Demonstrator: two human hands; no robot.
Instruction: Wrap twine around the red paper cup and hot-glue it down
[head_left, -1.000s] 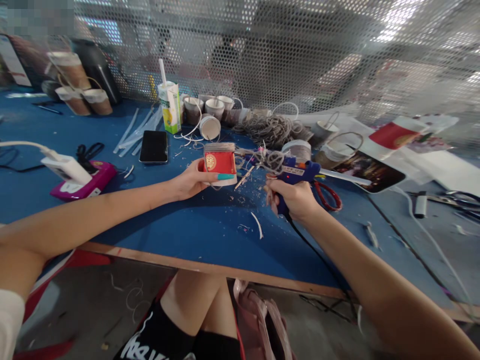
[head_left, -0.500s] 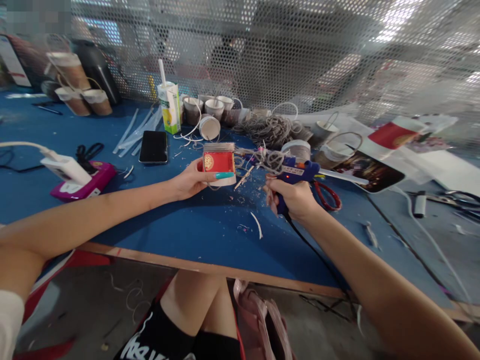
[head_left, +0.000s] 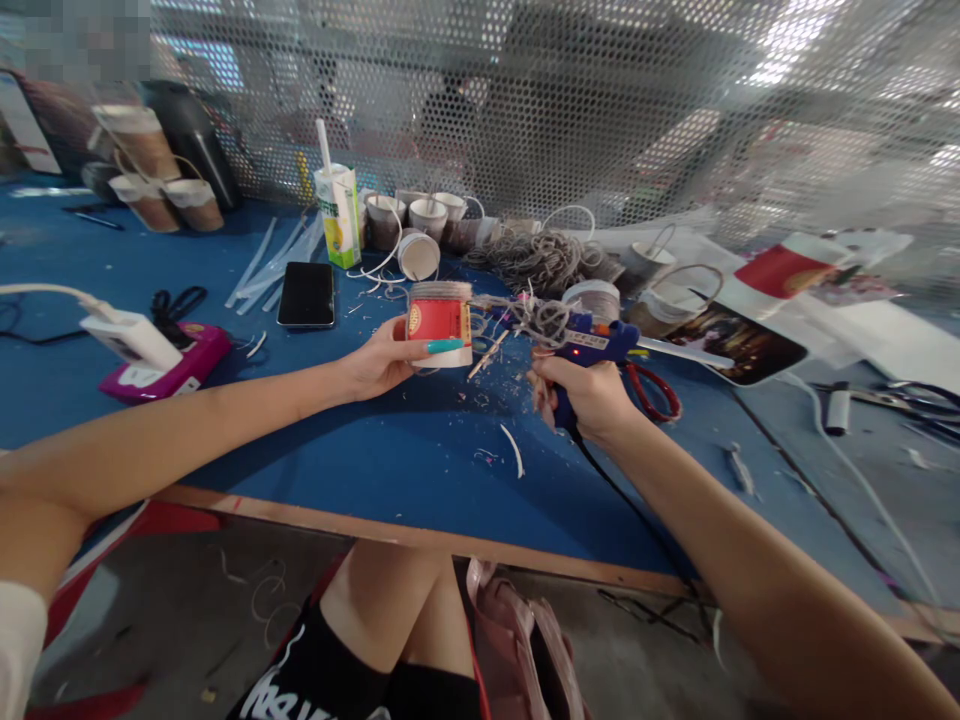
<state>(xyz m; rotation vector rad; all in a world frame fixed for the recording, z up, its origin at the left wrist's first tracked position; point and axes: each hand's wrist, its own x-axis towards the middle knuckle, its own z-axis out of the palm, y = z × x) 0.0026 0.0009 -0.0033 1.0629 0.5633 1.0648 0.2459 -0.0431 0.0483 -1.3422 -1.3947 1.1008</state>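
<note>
My left hand [head_left: 382, 358] is closed around a red and white paper cup [head_left: 436, 330], its thumb lying across the front. Grey cord is wound round the cup's upper end. In my right hand [head_left: 581, 392] is a blue glue gun [head_left: 596, 342] with a small lit red light and a clear glue stick [head_left: 690, 353] jutting from its back. The gun's front end points left toward the cup, partly hidden by tangled grey cord [head_left: 547, 318]. I cannot tell whether the nozzle touches the cup.
Behind my hands lie a heap of grey cord [head_left: 536, 258] and several cord-wrapped cups [head_left: 429, 215]. A phone [head_left: 306, 294], a drink carton [head_left: 339, 218] and a purple power strip [head_left: 169, 365] are to the left. Red-handled scissors [head_left: 654, 392] lie right; a perforated metal screen [head_left: 465, 100] stands behind.
My left hand has turned the red cup slightly, so its gold print sits further left and a yellow strip shows at the right. My right hand and the glue gun stay nearly still.
</note>
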